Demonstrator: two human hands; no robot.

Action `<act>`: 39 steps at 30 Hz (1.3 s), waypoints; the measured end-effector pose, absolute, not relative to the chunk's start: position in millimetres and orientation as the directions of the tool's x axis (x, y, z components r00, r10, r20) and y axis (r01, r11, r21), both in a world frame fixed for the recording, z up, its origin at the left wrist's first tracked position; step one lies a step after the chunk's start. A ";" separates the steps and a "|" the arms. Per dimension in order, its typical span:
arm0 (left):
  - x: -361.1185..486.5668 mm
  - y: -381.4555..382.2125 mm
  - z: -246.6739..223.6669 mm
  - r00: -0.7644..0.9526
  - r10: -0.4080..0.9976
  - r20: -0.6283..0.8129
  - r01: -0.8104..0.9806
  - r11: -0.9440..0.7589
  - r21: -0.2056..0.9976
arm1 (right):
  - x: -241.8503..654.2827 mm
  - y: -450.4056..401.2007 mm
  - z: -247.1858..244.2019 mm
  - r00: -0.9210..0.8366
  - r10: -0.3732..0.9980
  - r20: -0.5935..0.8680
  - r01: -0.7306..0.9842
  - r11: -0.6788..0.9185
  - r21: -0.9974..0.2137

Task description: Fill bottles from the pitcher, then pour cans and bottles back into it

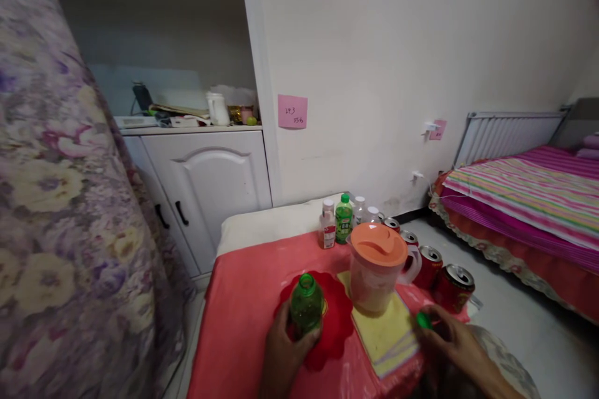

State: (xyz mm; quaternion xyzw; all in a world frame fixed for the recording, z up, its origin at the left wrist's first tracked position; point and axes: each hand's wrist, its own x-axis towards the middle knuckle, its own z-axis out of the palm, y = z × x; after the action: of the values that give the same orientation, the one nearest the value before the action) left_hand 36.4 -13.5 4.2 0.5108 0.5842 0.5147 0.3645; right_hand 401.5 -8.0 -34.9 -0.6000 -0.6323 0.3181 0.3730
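Observation:
My left hand point(291, 344) is wrapped round a green plastic bottle point(307, 308), whose mouth is uncapped. The bottle stands upright over a red scalloped plate point(334, 324); whether its base touches the plate I cannot tell. At the right, my right hand point(444, 336) pinches a green bottle cap point(423, 320) near the table's edge. Between the hands, a clear pitcher point(374, 277) with an orange lid sits on a folded yellow cloth point(386, 340).
Behind the pitcher stand a labelled green bottle point(344, 219), a pinkish bottle point(327, 225) and others with white caps. Several red cans point(453, 290) line the right edge of the red-covered table point(234, 305). A floral curtain point(51, 199) hangs at left; a bed point(538, 187) is right.

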 end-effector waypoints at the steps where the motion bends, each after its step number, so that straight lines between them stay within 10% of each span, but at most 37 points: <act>1: 36.9 -13.4 3.7 -0.213 0.972 0.102 0.218 -0.054 0.975 | 392.6 -17.6 -26.3 -0.077 0.994 0.079 0.491 0.107 -0.864; 21: 43.2 -24.2 23.3 -0.221 0.963 0.153 0.168 -0.117 0.979 | 223.7 9.7 122.3 -0.510 0.715 0.477 0.385 0.686 -0.618; 28: 42.4 -23.5 22.2 -0.183 0.968 0.170 0.155 -0.142 0.978 | 226.0 22.0 138.2 -0.580 0.709 0.401 0.380 0.671 -0.636; 39: 40.5 -21.9 17.2 -0.158 0.972 0.176 0.165 -0.149 0.975 | 220.7 42.6 191.6 -0.887 0.401 0.229 0.311 0.886 -0.345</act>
State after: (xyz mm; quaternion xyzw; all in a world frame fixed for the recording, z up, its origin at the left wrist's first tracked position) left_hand 40.5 -21.9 17.2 0.5311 0.5351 0.5409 0.3728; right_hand 220.7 42.6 191.6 -0.1854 -0.9596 0.1508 0.1486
